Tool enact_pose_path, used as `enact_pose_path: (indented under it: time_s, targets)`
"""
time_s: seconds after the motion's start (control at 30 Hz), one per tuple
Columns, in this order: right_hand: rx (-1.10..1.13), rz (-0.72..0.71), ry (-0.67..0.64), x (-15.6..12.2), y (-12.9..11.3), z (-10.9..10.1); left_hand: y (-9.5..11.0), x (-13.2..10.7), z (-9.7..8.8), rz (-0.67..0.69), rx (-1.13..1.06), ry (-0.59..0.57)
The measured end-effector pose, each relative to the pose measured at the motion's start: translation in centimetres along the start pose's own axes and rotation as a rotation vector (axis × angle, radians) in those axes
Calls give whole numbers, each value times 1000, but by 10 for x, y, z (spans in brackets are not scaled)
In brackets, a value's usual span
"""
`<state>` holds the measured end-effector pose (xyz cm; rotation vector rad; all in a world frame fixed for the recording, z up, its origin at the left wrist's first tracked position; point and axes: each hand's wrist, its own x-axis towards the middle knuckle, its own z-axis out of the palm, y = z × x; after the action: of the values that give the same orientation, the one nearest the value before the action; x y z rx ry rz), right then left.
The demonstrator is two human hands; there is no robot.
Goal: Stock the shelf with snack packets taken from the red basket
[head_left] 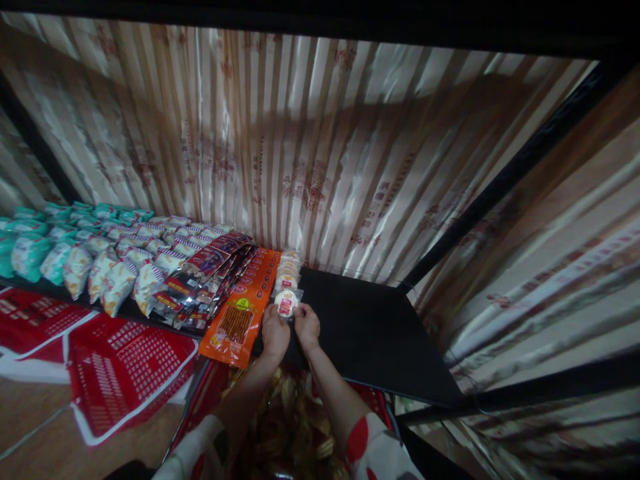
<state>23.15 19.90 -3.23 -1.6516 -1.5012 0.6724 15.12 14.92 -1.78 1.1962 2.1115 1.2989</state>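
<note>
Both my hands meet at the front of a black shelf (370, 333). My left hand (275, 333) and my right hand (307, 325) are closed together on a small clear packet with a white round snack and a red label (286, 303). That packet is the front one of a short row of like packets (288, 267) running back along the shelf. An orange packet of brown sticks (240, 319) lies just left of my left hand.
Dark shiny packets (210, 273), white snack bags (117, 283) and teal bags (30, 253) fill the shelf to the left. Red baskets (125, 373) lie below on the floor. A basket of golden packets (290, 427) sits under my arms. Striped curtain hangs behind.
</note>
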Motion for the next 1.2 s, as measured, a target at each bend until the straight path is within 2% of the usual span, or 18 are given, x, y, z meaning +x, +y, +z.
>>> enact_pose_path:
  time_s: [0.27,0.63,1.2]
  targets:
    - [5,-29,49,13,-2,10,-3,11,9,-22,-23,-7]
    - [-171,2,-27,14,-24,4,6,22,6,-37,61,-40]
    - [-251,7,-35,17,-27,12,5,31,7,2,162,-65]
